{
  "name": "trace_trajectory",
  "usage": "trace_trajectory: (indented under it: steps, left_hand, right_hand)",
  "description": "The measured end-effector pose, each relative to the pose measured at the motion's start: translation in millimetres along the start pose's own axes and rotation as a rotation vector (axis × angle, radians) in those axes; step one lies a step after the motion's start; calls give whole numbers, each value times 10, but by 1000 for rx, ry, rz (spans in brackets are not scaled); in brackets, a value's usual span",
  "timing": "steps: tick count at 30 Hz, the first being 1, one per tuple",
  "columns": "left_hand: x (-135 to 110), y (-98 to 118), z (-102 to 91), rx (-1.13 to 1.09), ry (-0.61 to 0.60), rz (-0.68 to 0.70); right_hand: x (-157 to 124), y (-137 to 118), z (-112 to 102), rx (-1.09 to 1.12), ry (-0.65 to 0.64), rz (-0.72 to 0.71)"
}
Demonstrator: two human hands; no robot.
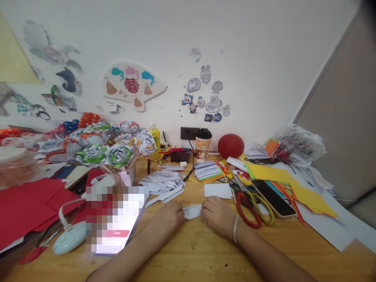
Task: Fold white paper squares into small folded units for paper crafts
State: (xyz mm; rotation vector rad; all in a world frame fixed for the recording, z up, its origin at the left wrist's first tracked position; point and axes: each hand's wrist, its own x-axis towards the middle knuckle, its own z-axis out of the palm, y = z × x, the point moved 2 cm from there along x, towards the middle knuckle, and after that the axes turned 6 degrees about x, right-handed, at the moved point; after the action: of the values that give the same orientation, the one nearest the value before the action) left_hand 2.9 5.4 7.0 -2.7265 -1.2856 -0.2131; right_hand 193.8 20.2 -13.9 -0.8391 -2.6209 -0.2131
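Note:
A small piece of white paper (192,212) lies between my two hands, low over the wooden table. My left hand (172,213) grips its left end with the fingers curled. At its right end, my right hand (216,213) has closed fingers on the same paper. Just beyond my right hand rests a flat white paper sheet (217,190). A heap of folded white paper strips (164,182) spreads past my left hand. Red and yellow handled scissors (249,209) lie to the right of my right hand.
Left of my arms are a lit tablet (123,219), a white mouse-shaped device (69,238), red paper (29,203) and paper flowers (119,154). A lidded cup (202,145), red balloon (230,146) and paper stack (208,171) stand behind. A black phone (273,197) lies right.

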Motion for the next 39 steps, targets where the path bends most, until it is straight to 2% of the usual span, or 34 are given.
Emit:
trace_trajectory:
  steps: [6,10,13,18,22,29,34,36,39]
  left_hand:
    - [25,60,-45,64,-54,-41]
    - [32,113,-69,73,-136,-84]
    - [27,125,-92,33,-186,-144]
    - [38,117,-166,-103,-154,-244]
    - [59,99,-151,-122,-128,-287]
    - [104,105,1,57,-128,-224]
    - [109,127,-4,110,-106,-247]
    - [100,157,-21,137,-74,-159]
    - [73,194,-21,153,-17,47]
  right_hand:
    - [37,-5,-69,291,37,252]
    - [27,-3,-89,398,44,267]
    - [34,3,-73,479,59,336]
    - [81,-2,-24,541,107,521]
    - [106,-17,1,489,87,575]
    - [114,8,36,408,82,631]
    - [115,27,64,385,76,663]
    - [113,34,65,385,83,690]
    - [114,43,56,397,90,701]
